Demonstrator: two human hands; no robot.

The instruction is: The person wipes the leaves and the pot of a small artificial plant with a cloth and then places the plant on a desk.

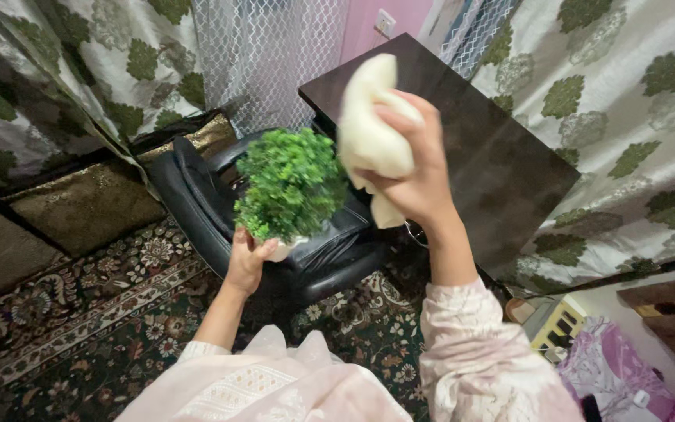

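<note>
My left hand [247, 258] grips the white pot of a small bushy green plant [291, 184] and holds it up in front of me, above a black office chair. My right hand [416, 176] is raised just right of the plant, closed around a bunched cream cloth [369, 133]. The cloth's edge sits against the plant's right side. Both arms wear pale pink sleeves.
A dark brown table [478, 148] stands behind my right hand. The black leather chair [330, 250] sits below the plant. Brown cushions [80, 207] lie at left on a patterned carpet [119, 320]. Leaf-print curtains [626, 117] hang around. Pink fabric [619, 375] lies at bottom right.
</note>
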